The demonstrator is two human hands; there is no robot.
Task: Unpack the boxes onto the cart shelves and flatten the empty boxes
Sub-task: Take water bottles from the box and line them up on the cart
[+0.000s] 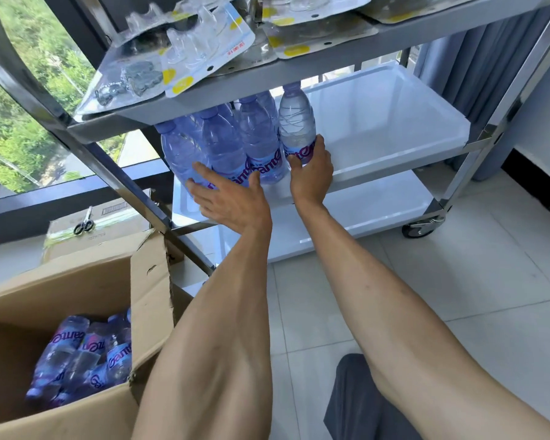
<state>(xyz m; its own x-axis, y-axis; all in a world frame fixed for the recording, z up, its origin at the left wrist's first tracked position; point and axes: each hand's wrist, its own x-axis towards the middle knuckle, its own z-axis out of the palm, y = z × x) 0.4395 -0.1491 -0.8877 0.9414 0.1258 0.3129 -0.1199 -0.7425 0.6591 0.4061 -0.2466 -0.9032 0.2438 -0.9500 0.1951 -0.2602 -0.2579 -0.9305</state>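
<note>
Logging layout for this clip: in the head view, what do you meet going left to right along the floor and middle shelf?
Open box of bottles → scissors → left hand on shelf bottles → right hand gripping the end bottle → bare shelf tray → cart wheel.

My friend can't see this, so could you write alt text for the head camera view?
Two bare hands set water bottles on a cart's middle shelf: the right hand holds the end bottle, the left hand steadies the row. An open cardboard box holds more.

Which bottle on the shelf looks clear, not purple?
The rightmost bottle, gripped by the right hand. The other bottles beside it look purple-blue.
</note>
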